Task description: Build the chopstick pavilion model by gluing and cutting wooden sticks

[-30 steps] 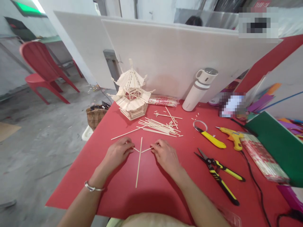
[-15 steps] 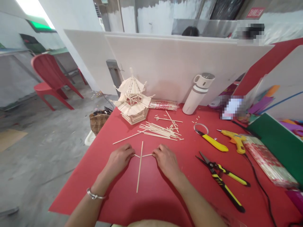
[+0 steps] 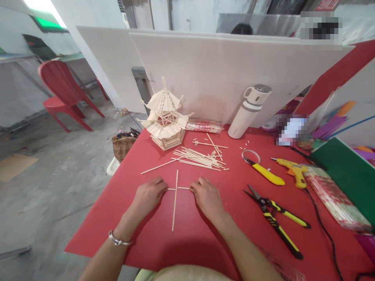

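My left hand (image 3: 150, 194) and my right hand (image 3: 207, 196) rest on the red table (image 3: 187, 238), fingers pinched. Each holds one end of a short wooden stick (image 3: 179, 188) that lies level across a long wooden stick (image 3: 175, 200), making a cross. The long stick lies flat, pointing away from me. Beyond the hands lies a pile of loose wooden sticks (image 3: 199, 158). One more long stick (image 3: 156, 166) lies apart, left of the pile. A small pagoda model (image 3: 165, 119) built of sticks stands at the table's far left.
Right of my hands lie black-and-yellow snips (image 3: 278, 220), a yellow-handled cutter (image 3: 265, 171) and a yellow glue gun (image 3: 293, 168) with a black cord. A white flask (image 3: 249, 111) leans on the white partition (image 3: 222, 74). Wrapped stick packs (image 3: 334, 199), a green board, a red chair (image 3: 66, 93).
The short stick between my hands, bent into a shallow V before, now lies straight and level across the long stick. The camera shifted slightly.
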A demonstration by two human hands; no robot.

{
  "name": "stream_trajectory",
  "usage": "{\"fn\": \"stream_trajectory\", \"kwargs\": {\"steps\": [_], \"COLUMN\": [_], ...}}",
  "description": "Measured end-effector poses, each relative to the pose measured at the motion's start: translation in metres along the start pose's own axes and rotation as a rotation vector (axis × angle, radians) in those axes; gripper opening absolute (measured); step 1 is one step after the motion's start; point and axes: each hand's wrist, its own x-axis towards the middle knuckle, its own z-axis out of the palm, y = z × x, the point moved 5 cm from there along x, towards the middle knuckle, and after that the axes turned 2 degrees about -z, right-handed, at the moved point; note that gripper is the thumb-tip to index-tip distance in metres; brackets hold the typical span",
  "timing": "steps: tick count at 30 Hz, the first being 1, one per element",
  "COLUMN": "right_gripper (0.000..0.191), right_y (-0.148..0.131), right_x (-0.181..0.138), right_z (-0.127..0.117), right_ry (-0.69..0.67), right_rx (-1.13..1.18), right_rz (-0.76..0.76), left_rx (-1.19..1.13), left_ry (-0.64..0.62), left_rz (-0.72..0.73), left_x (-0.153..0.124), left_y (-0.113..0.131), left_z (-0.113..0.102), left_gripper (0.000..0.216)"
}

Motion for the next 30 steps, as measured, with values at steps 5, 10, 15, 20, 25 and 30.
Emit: {"fn": "stream_trajectory", "kwargs": {"steps": [5, 10, 15, 20, 25, 30], "right_gripper": [0.018, 0.019, 0.020, 0.021, 0.023, 0.020], "right_y": [0.0002, -0.0002, -0.0008, -0.0015, -0.0022, 0.0005], "right_x": [0.0008, 0.0018, 0.0018, 0.0015, 0.0022, 0.0011], "right_z": [-0.0022, -0.0020, 0.0000, -0.0024, -0.0018, -0.0080], "right_ry": [0.006, 0.008, 0.007, -0.015, -0.017, -0.021], "right_rx": [-0.007, -0.021, -0.029, -0.017, -0.016, 0.015], "right_rz": [-0.008, -0.001, 0.009, 0.023, 0.036, 0.031], "left_rx": [-0.007, -0.003, 0.002, -0.004, 0.002, -0.020], "left_ry": [0.030, 0.035, 0.040, 0.037, 0.039, 0.032], "left_rz": [0.003, -0.006, -0.006, -0.023, -0.040, -0.034], "left_x": [0.0003, 0.0028, 0.0042, 0.0040, 0.0046, 0.0050], "left_y": [-0.0030, -0.0041, -0.0017, -0.0020, -0.0030, -0.0035], "left_z": [-0.0002, 0.0016, 0.0037, 0.0017, 0.0021, -0.0007], "left_gripper": [0.032, 0.032, 0.033, 0.034, 0.034, 0.033]}}
